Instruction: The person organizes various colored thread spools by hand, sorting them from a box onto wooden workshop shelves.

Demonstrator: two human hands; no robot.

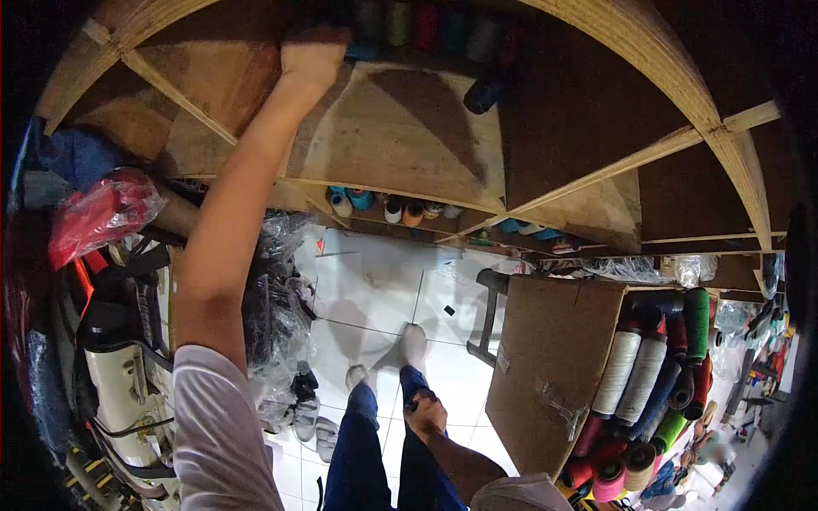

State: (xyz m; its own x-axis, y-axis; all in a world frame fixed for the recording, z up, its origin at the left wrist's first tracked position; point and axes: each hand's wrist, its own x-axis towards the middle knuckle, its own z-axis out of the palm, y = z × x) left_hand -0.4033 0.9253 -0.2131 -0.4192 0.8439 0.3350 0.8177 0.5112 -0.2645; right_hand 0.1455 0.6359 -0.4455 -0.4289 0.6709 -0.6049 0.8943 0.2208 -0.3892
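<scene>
We have the left hand [315, 55] up in the wooden shelf [417, 128], beside the row of spools [399, 24]; fingers in shadow, can't tell if they grip one. Our right hand [429, 417], below the shelf and over the jeans [358, 443], is closed on a dark thing [417, 397], too small to name. A dark blue spool [482, 95] sits apart from the row, nearer the shelf's edge. More spools line its lower compartments. Shelf is bare wood, braced with pale strips [596, 175]. Below it: white tiled floor [452, 375], glossy, small scraps on it. Right of the shelf's middle, lower down: open box [545, 358] packed with thread [639, 366]. Left, lower: plastic bags [277, 298], red bundle [106, 213].
</scene>
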